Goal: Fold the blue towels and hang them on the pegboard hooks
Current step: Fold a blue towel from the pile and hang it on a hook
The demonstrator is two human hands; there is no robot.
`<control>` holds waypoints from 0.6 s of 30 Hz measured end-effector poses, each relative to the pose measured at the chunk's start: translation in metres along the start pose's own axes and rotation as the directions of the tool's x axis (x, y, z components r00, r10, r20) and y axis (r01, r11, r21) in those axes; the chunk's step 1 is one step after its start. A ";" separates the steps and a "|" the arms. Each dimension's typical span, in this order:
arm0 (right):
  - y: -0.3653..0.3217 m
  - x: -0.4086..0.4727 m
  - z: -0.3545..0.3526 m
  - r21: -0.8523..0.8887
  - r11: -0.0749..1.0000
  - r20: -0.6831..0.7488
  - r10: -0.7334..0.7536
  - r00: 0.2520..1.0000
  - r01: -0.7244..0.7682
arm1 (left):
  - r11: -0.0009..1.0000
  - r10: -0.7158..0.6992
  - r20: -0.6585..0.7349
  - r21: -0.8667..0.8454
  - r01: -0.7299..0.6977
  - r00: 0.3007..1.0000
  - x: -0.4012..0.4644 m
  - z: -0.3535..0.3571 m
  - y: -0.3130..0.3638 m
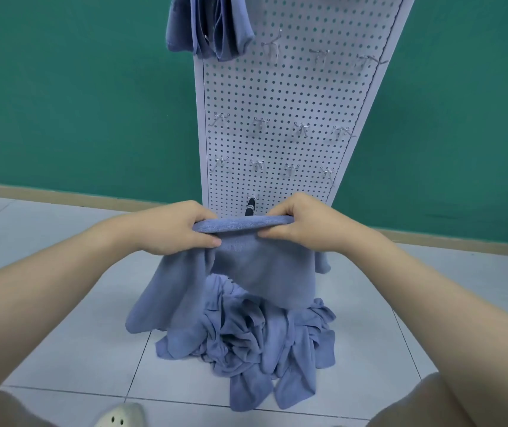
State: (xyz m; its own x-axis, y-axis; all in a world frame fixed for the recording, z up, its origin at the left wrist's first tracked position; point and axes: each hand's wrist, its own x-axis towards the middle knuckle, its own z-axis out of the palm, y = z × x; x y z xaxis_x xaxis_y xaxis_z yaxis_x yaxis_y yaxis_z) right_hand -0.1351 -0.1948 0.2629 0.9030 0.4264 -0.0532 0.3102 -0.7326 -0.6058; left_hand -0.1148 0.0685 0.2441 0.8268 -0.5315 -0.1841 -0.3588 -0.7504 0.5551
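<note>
Towel (258,269) edge sits bunched between your 2 hands, in front of the foot of the pegboard (277,97). Your left hand (181,228) curls its fingers (206,214) over the top of the folded rim with the thumb pinching beneath; your right hand (302,223) grips the other end of the same rim the same way. From that rim the blue cloth hangs down in loose folds, its lower part draping onto the pile of blue towels (255,343) heaped on the tiled floor (61,318). Beyond your hands the white pegboard rises against the green wall (77,103), carrying rows of metal hooks (260,122). At its upper left corner, folded blue towels (212,29) hang.
</note>
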 end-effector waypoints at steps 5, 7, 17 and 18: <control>0.000 0.000 0.003 0.003 1.000 -0.012 -0.024 1.000 0.024 | 0.999 0.015 -0.012 -0.051 -0.015 1.000 0.000 0.003 -0.003; -0.001 0.000 0.004 0.011 1.000 -0.023 -0.017 1.000 0.017 | 0.994 0.023 -0.027 -0.108 -0.026 0.999 0.000 0.004 0.000; -0.011 -0.005 0.012 0.156 0.987 0.012 -0.040 0.999 0.038 | 0.999 0.039 -0.056 0.037 -0.037 0.998 -0.001 0.009 0.005; -0.013 -0.007 0.013 0.169 0.985 0.036 -0.030 0.999 0.024 | 0.998 0.050 -0.051 0.027 -0.049 0.997 -0.001 0.009 0.005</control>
State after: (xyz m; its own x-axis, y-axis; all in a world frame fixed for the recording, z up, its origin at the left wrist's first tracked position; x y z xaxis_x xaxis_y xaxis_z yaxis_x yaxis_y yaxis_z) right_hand -0.1492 -0.1816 0.2605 0.8819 0.4671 -0.0634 0.2768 -0.6220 -0.7325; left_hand -0.1217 0.0615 0.2401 0.8288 -0.5477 -0.1146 -0.4103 -0.7340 0.5411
